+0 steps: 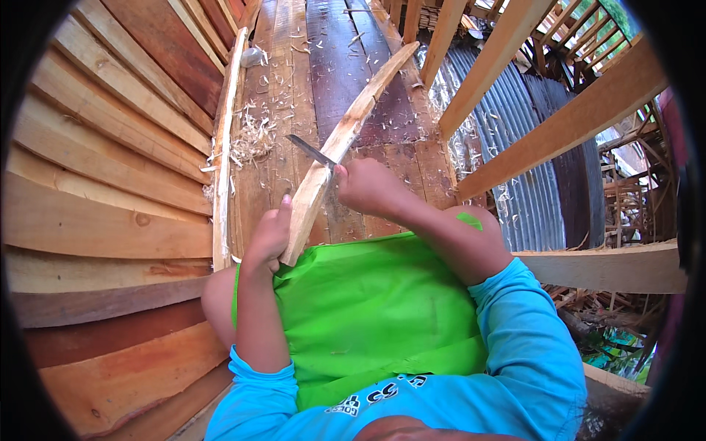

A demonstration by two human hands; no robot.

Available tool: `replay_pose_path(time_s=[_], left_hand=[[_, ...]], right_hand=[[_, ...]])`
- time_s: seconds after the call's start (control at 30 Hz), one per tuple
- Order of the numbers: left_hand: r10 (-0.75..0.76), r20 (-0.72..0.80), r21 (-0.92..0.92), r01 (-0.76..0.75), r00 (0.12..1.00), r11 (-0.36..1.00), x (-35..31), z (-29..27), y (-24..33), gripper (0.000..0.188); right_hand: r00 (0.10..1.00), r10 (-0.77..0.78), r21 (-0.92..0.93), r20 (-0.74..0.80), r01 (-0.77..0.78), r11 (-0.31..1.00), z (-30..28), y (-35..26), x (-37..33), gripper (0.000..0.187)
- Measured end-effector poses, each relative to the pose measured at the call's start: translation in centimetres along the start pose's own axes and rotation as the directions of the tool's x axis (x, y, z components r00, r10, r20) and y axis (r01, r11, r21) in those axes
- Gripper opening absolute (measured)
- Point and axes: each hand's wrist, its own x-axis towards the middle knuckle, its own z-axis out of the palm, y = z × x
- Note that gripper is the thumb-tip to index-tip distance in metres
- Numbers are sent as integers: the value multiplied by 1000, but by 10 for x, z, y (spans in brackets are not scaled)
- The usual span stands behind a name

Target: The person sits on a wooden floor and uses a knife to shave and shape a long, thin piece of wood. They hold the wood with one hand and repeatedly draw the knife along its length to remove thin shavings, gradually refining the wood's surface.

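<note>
A long, pale strip of wood (pixel 346 132) runs from my lap away toward the far right, its far end near the edge of the plank floor. Near its close end, my left hand (pixel 271 231) grips it with the thumb laid along its side. In my right hand (pixel 368 184) is a knife, its handle hidden in the closed fist. The knife blade (pixel 310 150) lies across the top of the strip and points to the upper left. Green cloth (pixel 375 294) covers my lap just below the strip's near end.
Curled wood shavings (pixel 254 140) are scattered over the plank floor (pixel 287 88). Another pale strip (pixel 224 176) lies along the board wall (pixel 110 213) on the left. To the right stand wooden railing posts (pixel 566 121), with corrugated metal sheets (pixel 515 147) beyond and below.
</note>
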Motion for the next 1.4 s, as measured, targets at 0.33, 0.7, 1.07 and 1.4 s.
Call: replay_pose_path(time_s=[0.33,0.7,1.07,1.4], left_hand=[[-16,12,-59,16,1000,998,-3,4,2,54],[-7,-28,31,8,1000,999,0,5,3,57],[14,-41,54,-12,999,998,0,10,7,57],[-17,24,-9,18,1000,1000,-2,8,9,57]], right_hand=[[999,34,61,-24,-33,998,11,-4,2,45],[997,-10,-46,73,13,999,-12,5,10,47],[999,-36,184,-19,39,982,15,11,9,70],[811,20,563,585,-423,710,-1,22,26,59]])
